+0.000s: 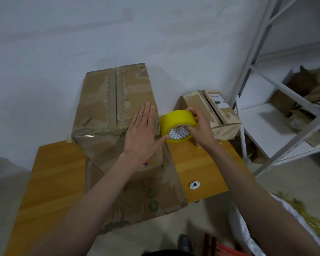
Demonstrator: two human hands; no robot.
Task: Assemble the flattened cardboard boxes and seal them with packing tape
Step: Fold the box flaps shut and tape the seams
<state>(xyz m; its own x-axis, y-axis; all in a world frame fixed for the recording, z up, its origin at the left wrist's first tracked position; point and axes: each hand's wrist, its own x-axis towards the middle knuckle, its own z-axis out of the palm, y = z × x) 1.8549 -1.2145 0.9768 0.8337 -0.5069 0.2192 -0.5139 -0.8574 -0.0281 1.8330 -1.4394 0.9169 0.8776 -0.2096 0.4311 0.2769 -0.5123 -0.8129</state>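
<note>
A large worn cardboard box [107,108] stands assembled on the wooden table [50,178], with clear tape running across its near top edge. My left hand [141,132] lies flat with straight fingers on the box's right top corner. Just right of that corner, my right hand [199,126] grips a yellow roll of packing tape [175,121], fingers curled over its rim and into the core. A flattened cardboard box [142,198] lies on the table under the big box, reaching past the front edge.
A smaller assembled box [218,111] with a shipping label sits at the table's back right. A small white cutter [194,185] lies on the table near the right front. A white metal shelf [277,126] with cardboard scraps stands at right. A wall is close behind.
</note>
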